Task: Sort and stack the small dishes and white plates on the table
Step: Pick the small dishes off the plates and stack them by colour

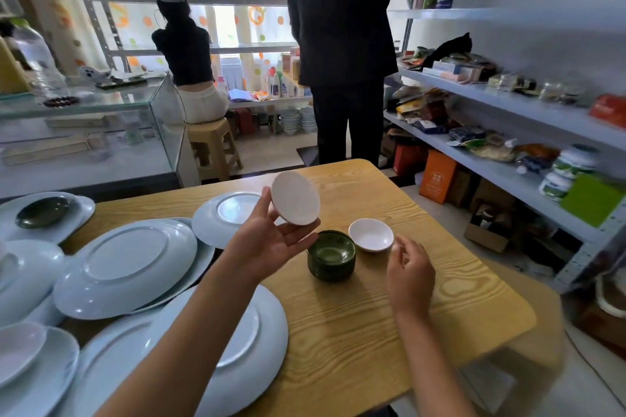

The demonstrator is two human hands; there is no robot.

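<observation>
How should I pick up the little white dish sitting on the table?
Pinch the rim of the white dish from above on its right side, thumb inside. It sits upright and shallow, the green stack is close on its left, and the right hand is already beside it.

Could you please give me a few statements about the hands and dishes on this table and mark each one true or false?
1. The left hand holds a small white dish tilted above the table. True.
2. The right hand grips the white dish on the table. False: its fingers are loosely curled beside that dish and hold nothing.
3. The green dishes stand in one stack on the wooden table. True.
4. The white dish on the table lies upside down. False: it sits open side up.
5. The large white plates lie to the right of the green stack. False: they lie to its left, bottoms up and overlapping.
</observation>
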